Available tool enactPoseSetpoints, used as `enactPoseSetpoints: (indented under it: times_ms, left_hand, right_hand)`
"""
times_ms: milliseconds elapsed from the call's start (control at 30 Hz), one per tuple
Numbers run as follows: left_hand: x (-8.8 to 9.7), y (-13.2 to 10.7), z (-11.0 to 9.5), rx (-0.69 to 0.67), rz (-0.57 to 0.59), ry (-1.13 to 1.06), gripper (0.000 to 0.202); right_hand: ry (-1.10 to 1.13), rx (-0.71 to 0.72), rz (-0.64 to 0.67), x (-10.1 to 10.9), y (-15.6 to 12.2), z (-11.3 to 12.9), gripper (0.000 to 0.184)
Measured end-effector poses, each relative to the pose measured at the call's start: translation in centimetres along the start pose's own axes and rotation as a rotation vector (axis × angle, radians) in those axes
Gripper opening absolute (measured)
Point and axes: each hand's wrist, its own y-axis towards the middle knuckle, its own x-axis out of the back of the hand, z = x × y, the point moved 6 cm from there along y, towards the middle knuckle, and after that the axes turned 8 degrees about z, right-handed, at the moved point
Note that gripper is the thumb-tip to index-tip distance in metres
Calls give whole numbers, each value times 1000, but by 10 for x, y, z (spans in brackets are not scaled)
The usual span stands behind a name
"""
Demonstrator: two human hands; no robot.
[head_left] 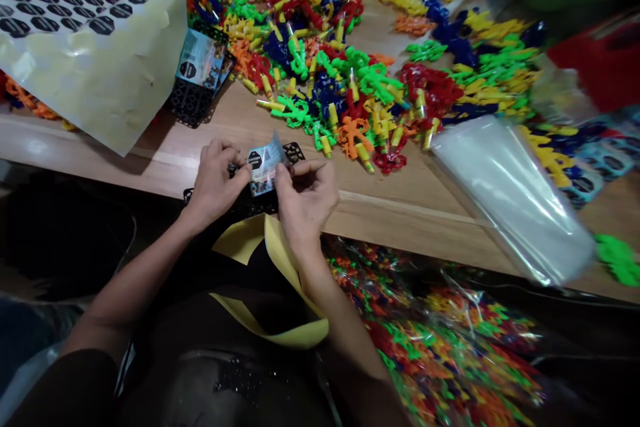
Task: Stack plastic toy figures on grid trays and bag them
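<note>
My left hand [216, 177] and my right hand [306, 197] meet over the near edge of the wooden table [400, 210]. Both pinch a small printed label card [264, 165], which lies against a black plastic lattice piece [294, 151]. A yellow backing strip [280, 267] hangs below my hands into my lap. Fingers of both hands are curled closed on the card.
A big heap of coloured plastic toy parts [350, 73] covers the table beyond. A sheet of black hexagon stickers [85, 47] sits at left, beside black lattice pieces with a label [199, 77]. Clear bags [515, 193] lie at right; bagged toys [440, 340] fill the lower right.
</note>
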Motion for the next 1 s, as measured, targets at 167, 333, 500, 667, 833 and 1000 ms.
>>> enactPoseSetpoints:
  times_ms: [167,333,500,667,833,1000]
  left_hand:
    - [5,0,7,28,-18,-51,10]
    - [6,-2,7,24,-1,-16,8]
    - [3,-4,8,30,17,-15,9]
    - [3,-4,9,22,14,-12,8]
    - [2,-5,9,16,6,-1,8]
    - [-1,-4,9,15,1,9,8]
  right_hand:
    - [-14,-6,-5,3,-2,-7,25]
    - [-35,-8,-2,3,-5,-15,25]
    - [-62,-41,-4,5,-6,-21,26]
    - [-79,-27,6,5,-6,-20,27]
    - [-138,-2,32,3,-7,-23,24]
    - [-216,78,62,1,-6,-22,21]
